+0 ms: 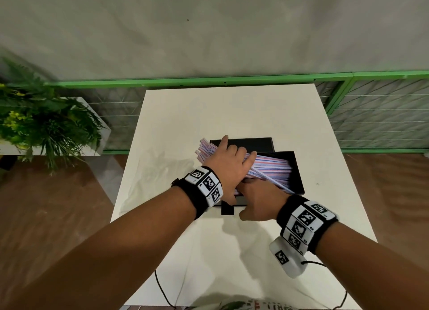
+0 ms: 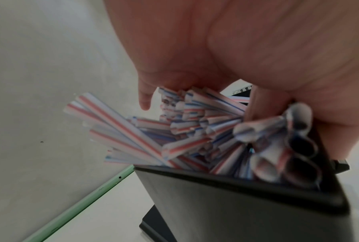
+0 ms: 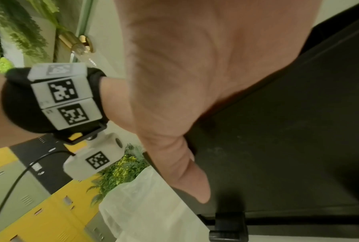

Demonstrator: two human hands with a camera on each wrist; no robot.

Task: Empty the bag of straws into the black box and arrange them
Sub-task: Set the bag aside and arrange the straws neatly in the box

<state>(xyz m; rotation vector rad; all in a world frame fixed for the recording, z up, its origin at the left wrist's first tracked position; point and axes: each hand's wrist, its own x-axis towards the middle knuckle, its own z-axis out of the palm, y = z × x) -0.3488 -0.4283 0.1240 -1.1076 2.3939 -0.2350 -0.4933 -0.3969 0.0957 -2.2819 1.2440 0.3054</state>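
Note:
The black box (image 1: 298,170) stands open on the white table (image 1: 232,110), its lid (image 1: 246,143) lying flat behind it. A heap of red, white and blue striped straws (image 1: 271,168) lies slantwise in it, some ends poking over the far left corner. My left hand (image 1: 229,161) lies flat on the straws with fingers spread. The left wrist view shows the straws' ends (image 2: 195,131) bunched under the palm above the box wall (image 2: 236,204). My right hand (image 1: 260,200) holds the box's near wall, thumb (image 3: 184,172) outside; its fingers reach inside and are hidden.
The empty clear plastic bag (image 1: 157,170) lies on the table left of the box and also shows as the bag (image 3: 149,209) in the right wrist view. A black latch tab (image 1: 227,210) sticks out from the near wall. A leafy plant (image 1: 46,124) stands left; a green railing (image 1: 209,82) runs behind.

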